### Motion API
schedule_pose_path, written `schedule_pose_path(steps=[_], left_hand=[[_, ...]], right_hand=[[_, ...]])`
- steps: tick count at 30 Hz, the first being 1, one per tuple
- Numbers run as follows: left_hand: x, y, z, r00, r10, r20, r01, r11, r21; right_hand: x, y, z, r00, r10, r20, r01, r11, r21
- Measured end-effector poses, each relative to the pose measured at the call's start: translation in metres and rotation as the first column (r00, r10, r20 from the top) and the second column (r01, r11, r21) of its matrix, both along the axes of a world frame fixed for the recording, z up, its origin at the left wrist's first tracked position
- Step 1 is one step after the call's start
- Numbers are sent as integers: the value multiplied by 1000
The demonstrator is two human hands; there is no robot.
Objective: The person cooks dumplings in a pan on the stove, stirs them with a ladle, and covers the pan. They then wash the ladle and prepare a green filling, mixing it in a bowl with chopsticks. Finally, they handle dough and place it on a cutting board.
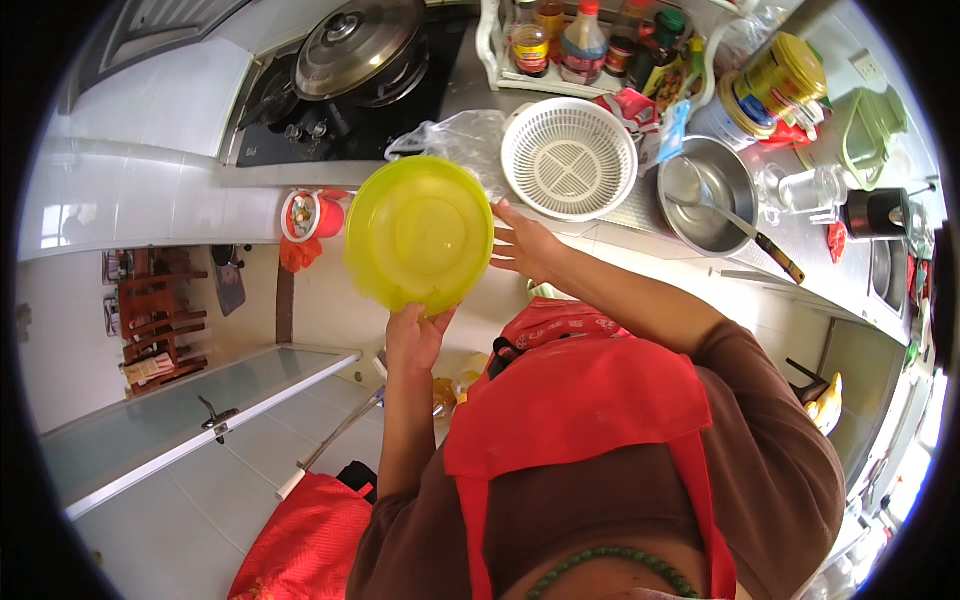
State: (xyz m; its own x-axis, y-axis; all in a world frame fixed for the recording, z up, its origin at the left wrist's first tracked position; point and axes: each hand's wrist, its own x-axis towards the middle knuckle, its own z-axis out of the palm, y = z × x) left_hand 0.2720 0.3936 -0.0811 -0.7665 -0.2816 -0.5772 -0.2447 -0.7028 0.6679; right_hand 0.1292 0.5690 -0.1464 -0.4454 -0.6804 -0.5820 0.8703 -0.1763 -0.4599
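Observation:
A yellow-green plastic basin (420, 232) is held up in front of me, its round inside facing my eyes. My left hand (417, 337) grips its near rim, thumb on the rim. At the basin's right side is my right hand (529, 244), fingers apart and their tips against or behind the wall; the exact contact is hidden. Beyond the right hand, a white plastic strainer basket (568, 159) stands on the counter beside a crumpled clear plastic bag (465, 142). Right of the basket, a metal pot (709, 225) holds a ladle (739, 221).
A lidded wok (358, 49) stands on the black gas hob (337, 142). A rack (491, 45) holds several sauce bottles. A red container with scraps (302, 217) hangs by the counter edge. Left are a glass door (225, 420) and wooden chairs (161, 322).

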Motion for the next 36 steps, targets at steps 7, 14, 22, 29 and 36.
schedule_pose_path(steps=[7,14,22,29,36], left_hand=[[25,63,14,999,-49,-9,49,999,-8],[39,153,39,983,-179,50,183,978,-97],[17,287,54,880,-465,92,469,883,-23],[-22,408,44,654,-756,6,755,653,57],[-56,544,48,368,-925,-99,930,364,48]], right_hand=[[-25,-2,-71,976,-74,-203,-21,903,-429],[54,160,9,991,-129,-44,112,956,-271],[115,383,92,725,-122,-678,348,914,208],[173,492,111,646,-186,-740,605,716,348],[205,579,123,555,-409,-725,827,369,424]])
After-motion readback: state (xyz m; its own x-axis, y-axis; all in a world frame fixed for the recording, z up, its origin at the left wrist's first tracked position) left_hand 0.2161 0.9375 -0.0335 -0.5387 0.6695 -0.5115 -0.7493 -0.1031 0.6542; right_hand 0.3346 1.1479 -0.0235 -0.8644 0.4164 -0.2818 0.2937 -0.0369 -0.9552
